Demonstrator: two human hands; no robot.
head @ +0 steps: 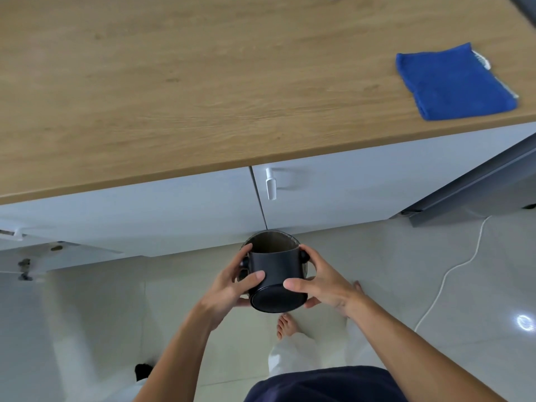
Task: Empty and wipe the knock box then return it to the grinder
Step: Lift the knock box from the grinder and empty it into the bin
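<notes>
Matt black knock box [274, 274], smooth like plastic or coated metal, with a duller, brownish, dusty-looking inner wall; gripped on both sides by the bare left hand [232, 281] and bare right hand [322, 281]. Wood-grain countertop [203, 82], pale oak in tone, satin rather than shiny. Blue cloth [455, 82] of soft, nubbly towelling with a white label at its edge. Smooth, matt, pale grey cabinet fronts [348, 184] with a white, plastic-looking handle [270, 184]. Glossy pale floor tiles [435, 285], mirror-bright under a lamp reflection. Thin white cable [452, 268], smooth-sheathed.
</notes>
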